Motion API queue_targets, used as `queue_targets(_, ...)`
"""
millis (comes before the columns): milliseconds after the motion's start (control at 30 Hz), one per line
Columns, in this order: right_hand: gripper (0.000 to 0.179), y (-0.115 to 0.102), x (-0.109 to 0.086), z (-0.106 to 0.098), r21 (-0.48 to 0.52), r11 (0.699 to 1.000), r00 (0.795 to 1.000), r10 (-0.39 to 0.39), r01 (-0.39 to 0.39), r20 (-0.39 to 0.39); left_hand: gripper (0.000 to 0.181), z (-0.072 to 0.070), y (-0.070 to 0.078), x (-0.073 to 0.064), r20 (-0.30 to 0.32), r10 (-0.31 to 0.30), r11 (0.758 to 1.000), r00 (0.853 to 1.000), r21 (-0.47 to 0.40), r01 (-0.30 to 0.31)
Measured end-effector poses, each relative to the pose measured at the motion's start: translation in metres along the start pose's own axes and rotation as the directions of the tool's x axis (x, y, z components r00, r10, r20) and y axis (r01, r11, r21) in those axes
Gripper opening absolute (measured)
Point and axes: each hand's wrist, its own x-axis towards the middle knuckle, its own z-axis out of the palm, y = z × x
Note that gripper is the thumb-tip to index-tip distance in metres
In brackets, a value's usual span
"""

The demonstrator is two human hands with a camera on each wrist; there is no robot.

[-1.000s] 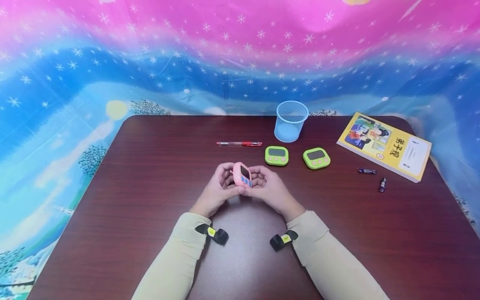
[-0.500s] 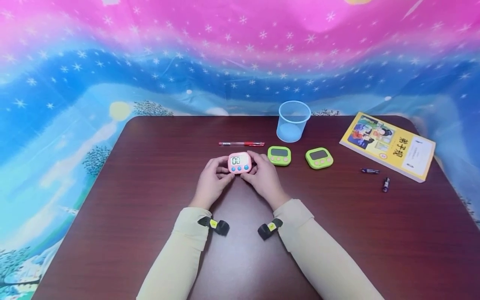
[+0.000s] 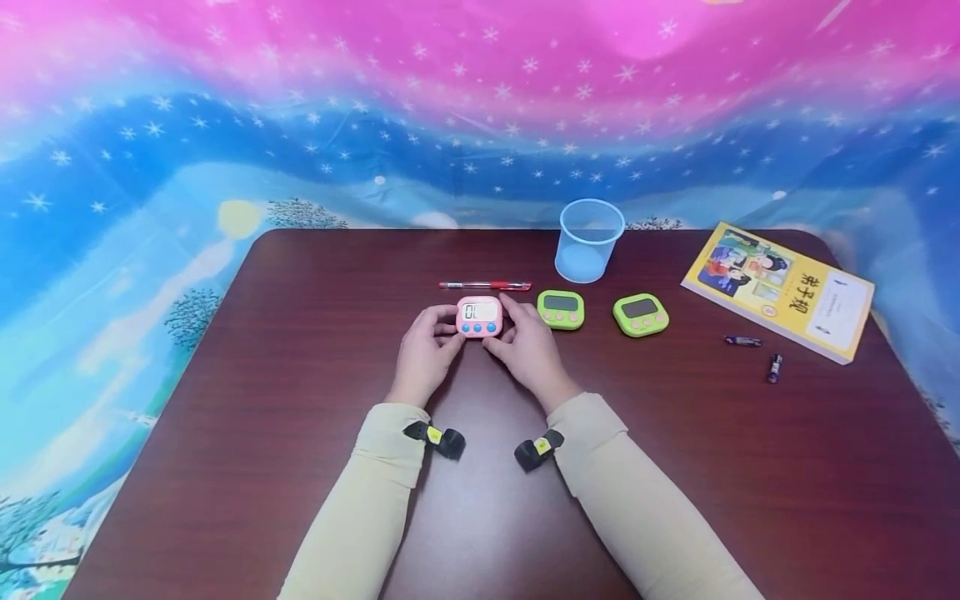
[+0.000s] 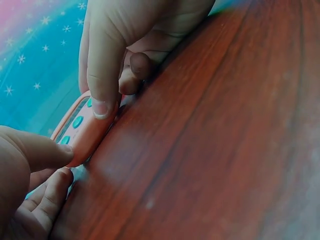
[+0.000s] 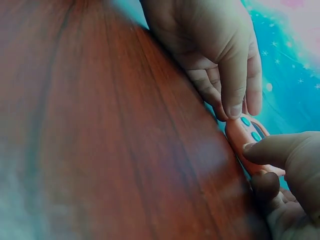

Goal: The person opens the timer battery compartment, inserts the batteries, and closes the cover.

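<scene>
A pink digital timer (image 3: 479, 317) with a lit screen and blue buttons faces me at the middle of the table. My left hand (image 3: 424, 353) holds its left side, thumb at the lower edge and fingers behind. On the other side my right hand (image 3: 532, 357) pinches it the same way. In both wrist views the timer's underside (image 4: 90, 135) is right at the tabletop, with a thumb on each end of its front edge. Digits show on the screen, partly formed. Beside my right fingers lies a green timer (image 3: 561, 311) with a dark screen.
A second green timer (image 3: 641, 315) lies farther right. Behind are a red pen (image 3: 485, 286) and a blue mesh cup (image 3: 589, 242). At right lie a yellow book (image 3: 780, 292) and two small batteries, one sideways (image 3: 743, 341) and one lengthwise (image 3: 775, 368).
The pink timer was tilted between both hands with a dark screen; it turned to face me, its screen lit, and both hands moved it forward and down to the table.
</scene>
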Motion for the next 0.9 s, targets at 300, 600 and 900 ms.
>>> queue_targets(300,0.047,0.013,-0.026,-0.01,0.269,0.962,0.989,-0.01,0.051,-0.148,0.041,0.001,0.006,-0.005,-0.135,0.058,0.987,0.989,-0.143,-0.078)
queue_targets(600,0.03,0.032,-0.036,-0.032,0.199,0.946,0.862,-0.129,0.255,-0.491,0.034,0.049,0.037,-0.026,-0.213,0.317,0.906,0.924,-0.22,-0.361)
queue_targets(900,0.06,0.047,-0.034,-0.051,0.124,0.988,0.898,-0.028,0.091,-0.44,0.059,0.095,0.07,-0.029,-0.028,0.156,0.972,0.987,-0.176,-0.158)
